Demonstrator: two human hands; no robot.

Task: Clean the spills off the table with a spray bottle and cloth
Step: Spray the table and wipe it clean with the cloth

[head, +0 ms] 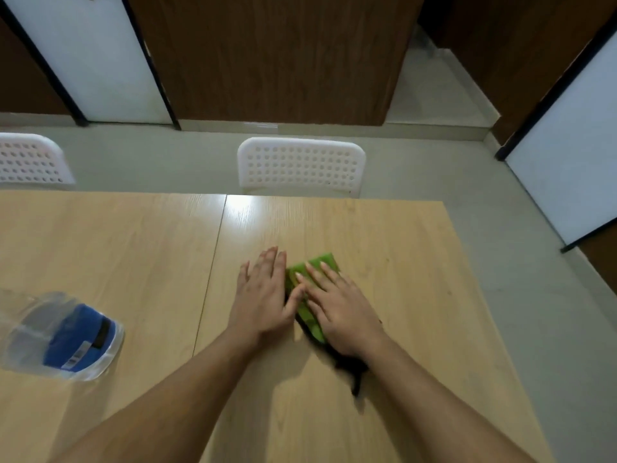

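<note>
A: Both hands lie flat, fingers straight: the right hand [340,305] presses the green cloth [314,295] on the table [400,262], the left hand [262,295] sits just beside it

B: Risk?

A: The cloth could bunch under uneven pressure. Its long axis runs near-right to far-left; the bottle [61,335] lies well to the left

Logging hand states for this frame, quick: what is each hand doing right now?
Left hand: open, fingers straight, flat beside the green cloth.
Right hand: open, fingers straight, pressing on the green cloth.
</note>
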